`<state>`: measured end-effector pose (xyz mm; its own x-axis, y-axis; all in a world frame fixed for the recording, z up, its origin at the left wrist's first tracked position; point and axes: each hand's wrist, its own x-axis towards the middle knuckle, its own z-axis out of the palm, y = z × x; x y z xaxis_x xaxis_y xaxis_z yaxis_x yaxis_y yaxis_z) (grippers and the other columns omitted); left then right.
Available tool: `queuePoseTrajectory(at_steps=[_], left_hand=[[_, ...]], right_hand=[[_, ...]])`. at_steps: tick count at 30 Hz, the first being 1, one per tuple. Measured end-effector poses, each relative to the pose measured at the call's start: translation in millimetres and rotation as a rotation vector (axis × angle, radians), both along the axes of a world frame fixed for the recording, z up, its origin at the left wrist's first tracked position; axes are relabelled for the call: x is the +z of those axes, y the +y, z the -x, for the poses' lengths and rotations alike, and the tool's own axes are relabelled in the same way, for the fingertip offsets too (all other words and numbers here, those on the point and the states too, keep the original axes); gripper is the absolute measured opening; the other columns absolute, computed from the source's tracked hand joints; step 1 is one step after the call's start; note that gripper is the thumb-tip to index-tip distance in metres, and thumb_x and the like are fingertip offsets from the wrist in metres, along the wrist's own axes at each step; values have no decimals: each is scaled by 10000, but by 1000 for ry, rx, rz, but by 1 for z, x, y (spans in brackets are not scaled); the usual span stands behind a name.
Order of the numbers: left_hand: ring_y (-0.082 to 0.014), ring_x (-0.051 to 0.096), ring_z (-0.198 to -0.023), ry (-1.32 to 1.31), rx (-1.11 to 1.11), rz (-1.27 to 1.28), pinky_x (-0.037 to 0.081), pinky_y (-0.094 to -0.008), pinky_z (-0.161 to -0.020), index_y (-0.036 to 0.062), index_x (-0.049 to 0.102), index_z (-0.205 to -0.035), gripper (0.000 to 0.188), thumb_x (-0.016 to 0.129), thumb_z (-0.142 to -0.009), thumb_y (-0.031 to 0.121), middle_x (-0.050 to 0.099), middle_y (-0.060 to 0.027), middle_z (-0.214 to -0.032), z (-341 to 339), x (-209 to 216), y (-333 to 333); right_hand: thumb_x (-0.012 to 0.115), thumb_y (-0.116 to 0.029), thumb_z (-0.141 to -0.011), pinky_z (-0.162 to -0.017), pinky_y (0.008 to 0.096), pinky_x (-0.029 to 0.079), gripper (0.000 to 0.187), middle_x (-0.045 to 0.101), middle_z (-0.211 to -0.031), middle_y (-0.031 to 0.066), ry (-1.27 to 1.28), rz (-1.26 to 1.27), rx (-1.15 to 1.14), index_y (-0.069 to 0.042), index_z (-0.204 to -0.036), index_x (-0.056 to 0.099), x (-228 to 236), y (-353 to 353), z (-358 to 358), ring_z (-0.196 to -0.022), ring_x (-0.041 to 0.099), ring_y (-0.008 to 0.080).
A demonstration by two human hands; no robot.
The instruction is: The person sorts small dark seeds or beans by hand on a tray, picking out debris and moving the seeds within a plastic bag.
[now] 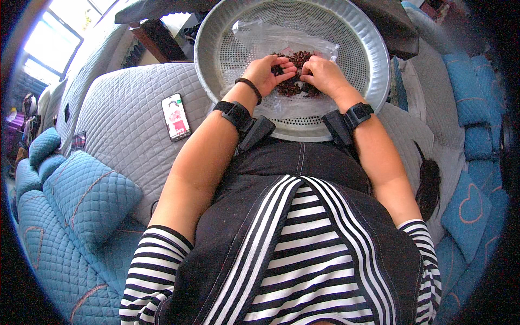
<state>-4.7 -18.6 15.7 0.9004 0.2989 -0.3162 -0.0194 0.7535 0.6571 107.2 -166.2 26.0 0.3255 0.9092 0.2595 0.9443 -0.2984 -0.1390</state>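
A plastic bag (pixel 260 33) lies spread in a round metal tray with holes (pixel 372 81) in front of me. On it is a loose heap of small reddish-brown dried grains (pixel 300 57) that look like peppercorns. At the heap's left side my left hand (pixel 265 75) is turned palm up and cupped, with some grains lying in it. My right hand (pixel 323 75) is over the heap's right side, fingers bent together in a pinch. Whatever sits between those fingertips is too small to make out.
A phone with a lit screen (pixel 176 117) rests on the grey quilted cover (pixel 127 103) left of the tray. Blue quilted cushions (pixel 89 195) are on both sides. A dark, hair-like bundle (pixel 429 187) lies at right. Black straps with boxy devices (pixel 254 130) circle both wrists.
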Motion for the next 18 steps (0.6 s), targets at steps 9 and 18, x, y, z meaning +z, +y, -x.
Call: queuePoseTrajectory(at_steps=[9,18], left_hand=[[-322,564,-852,-10,25,-14,506,-395,-793,-110,445,-963,245,352,-871,96,517,-219,-942,0,1,0],[-339,550,-903,-7,42,8,472,-421,-858,-103,471,-942,218,387,-857,80,528,-224,-954,1,1,1]], right_hand=[[587,-210,-752,-649,390,467,133,586,-784,105,51,-219,-16,-85,-778,623,-4,2,-7,-727,586,290],[612,-234,-744,-663,389,456,174,583,-783,121,244,-287,-57,-62,-763,608,8,3,0,-750,574,303]])
